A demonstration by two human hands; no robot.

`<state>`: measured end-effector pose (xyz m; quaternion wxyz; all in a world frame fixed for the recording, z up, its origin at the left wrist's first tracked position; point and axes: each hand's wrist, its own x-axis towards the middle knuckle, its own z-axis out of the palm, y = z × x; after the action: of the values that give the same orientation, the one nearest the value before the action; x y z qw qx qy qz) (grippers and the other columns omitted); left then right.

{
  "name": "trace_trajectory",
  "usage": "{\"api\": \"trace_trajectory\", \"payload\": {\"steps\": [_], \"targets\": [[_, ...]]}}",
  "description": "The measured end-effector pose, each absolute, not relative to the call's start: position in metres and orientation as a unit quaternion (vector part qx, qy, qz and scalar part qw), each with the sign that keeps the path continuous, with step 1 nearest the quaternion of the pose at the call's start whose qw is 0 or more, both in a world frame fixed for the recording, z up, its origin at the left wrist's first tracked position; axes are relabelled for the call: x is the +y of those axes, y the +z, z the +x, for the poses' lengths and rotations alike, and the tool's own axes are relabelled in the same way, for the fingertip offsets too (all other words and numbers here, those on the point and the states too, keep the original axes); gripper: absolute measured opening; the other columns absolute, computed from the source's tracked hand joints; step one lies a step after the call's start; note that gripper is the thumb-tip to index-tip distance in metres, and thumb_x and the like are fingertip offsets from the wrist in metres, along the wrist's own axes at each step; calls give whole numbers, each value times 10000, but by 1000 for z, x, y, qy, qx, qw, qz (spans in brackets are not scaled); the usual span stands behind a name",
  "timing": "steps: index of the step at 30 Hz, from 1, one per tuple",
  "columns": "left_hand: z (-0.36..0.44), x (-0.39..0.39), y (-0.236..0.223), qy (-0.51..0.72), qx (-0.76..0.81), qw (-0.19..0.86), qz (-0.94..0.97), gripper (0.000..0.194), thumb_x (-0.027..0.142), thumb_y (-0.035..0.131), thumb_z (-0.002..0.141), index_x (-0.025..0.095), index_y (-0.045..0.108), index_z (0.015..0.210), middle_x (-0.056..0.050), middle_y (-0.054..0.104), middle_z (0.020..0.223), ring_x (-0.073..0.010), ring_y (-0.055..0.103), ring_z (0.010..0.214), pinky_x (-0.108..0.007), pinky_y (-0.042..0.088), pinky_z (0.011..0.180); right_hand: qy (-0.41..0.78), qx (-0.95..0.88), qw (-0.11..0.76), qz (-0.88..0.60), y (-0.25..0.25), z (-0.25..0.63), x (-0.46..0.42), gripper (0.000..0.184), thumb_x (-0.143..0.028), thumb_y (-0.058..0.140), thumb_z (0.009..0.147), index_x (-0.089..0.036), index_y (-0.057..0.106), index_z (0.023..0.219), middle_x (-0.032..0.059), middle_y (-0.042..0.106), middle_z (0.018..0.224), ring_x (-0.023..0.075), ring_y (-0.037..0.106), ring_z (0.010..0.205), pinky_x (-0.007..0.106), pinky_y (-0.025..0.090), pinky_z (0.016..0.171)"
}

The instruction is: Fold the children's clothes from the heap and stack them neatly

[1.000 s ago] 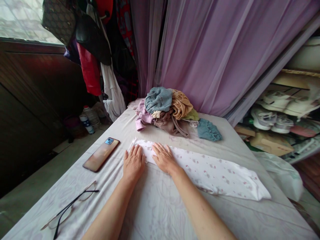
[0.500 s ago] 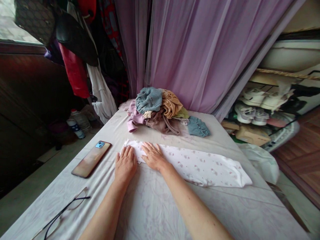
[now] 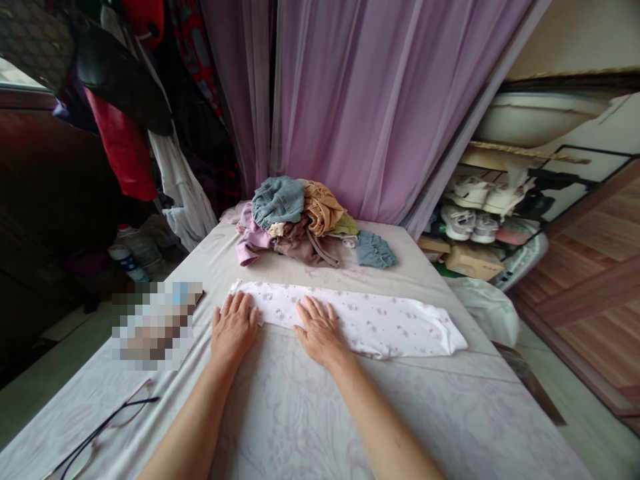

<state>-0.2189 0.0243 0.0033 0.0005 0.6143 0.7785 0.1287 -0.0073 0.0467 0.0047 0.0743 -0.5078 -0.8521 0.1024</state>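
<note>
Head view looks down a bed at a folded white garment (image 3: 390, 327) with small pink flowers, lying as a long narrow strip across the bed's pale lilac-patterned sheet (image 3: 300, 420), its left end near the left hand (image 3: 233, 327) and its right end running off toward the bed's right side; both hands rest flat and well apart, neither pinching; the left hand has its fingers spread, their tips on the strip's near edge; the right hand (image 3: 320, 331) is spread too, its fingers on the cloth and its heel at the near edge; flat palms and open fingers seem the right way to work here, since even pressure along the fold should keep the layers lined up, while smoothing outward from the middle would push out wrinkles without dragging the edge askew; far along the bed sits a pile of clothes (image 3: 295, 223), topped by a denim piece (image 3: 277, 202), with a small teal garment (image 3: 375, 250) just to its right; near left lie eyeglasses (image 3: 107, 420) beside a pixelated patch (image 3: 157, 325); a purple curtain (image 3: 360, 100) hangs beyond the bed; shoes (image 3: 463, 223) fill shelves on the right
</note>
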Motion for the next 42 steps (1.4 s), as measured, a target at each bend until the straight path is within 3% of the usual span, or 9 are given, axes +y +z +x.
{"api": "trace_trajectory", "payload": {"steps": [7,14,19,24,30,36,39,42], "targets": [[-218,26,0,113,787,4,607,496,407,317,978,212,484,1403,-88,414,1528,-307,300,1434,-556,243,1145,92,-858,136,-487,0,3,15,490,-424,400,975,-261,461,1433,61,392,1541,233,288,1431,480,163,1178],[-251,39,-3,169,847,-26,503,469,400,388,953,144,584,1294,-158,485,1456,-321,417,1350,-453,341,1094,96,-841,211,-490,-1,12,9,349,-322,474,953,-244,627,1257,63,569,1390,230,455,1304,434,287,1126],[-260,44,5,172,853,-16,493,363,397,459,915,154,664,1090,-143,644,1244,-302,522,1228,-427,396,1019,104,-840,226,-482,-1,14,11,331,-263,543,906,-221,654,1216,76,592,1361,243,483,1276,437,312,1114],[-257,41,6,183,856,-14,484,319,397,514,885,175,658,1062,-141,633,1284,-301,516,1243,-433,384,1015,105,-840,241,-475,-3,15,12,324,-233,564,881,-224,671,1186,73,606,1345,233,495,1266,421,325,1111],[-256,38,6,204,840,7,503,294,377,468,917,208,644,1080,-98,730,1074,-274,630,1078,-410,391,1005,103,-839,247,-474,-5,15,12,327,-231,563,877,-221,671,1186,73,611,1337,230,496,1263,416,326,1111],[-255,35,7,222,829,-6,513,441,142,457,859,209,563,1281,-83,673,1251,-252,612,1142,-376,448,973,99,-839,250,-473,-6,15,12,330,-227,555,876,-214,672,1184,78,616,1328,238,504,1253,428,340,1100],[-242,35,8,204,777,-76,591,523,53,452,803,218,594,1278,-76,538,1431,-256,481,1318,-411,351,1105,98,-838,253,-473,-7,15,13,326,-219,550,874,-218,675,1175,76,620,1323,236,508,1249,433,345,1095],[-215,41,9,160,688,-45,707,472,137,429,886,229,567,1328,-58,492,1476,-255,378,1402,-455,258,1172,93,-838,254,-474,-8,16,13,323,-209,539,874,-220,679,1165,80,624,1314,236,511,1244,436,349,1092]]}}
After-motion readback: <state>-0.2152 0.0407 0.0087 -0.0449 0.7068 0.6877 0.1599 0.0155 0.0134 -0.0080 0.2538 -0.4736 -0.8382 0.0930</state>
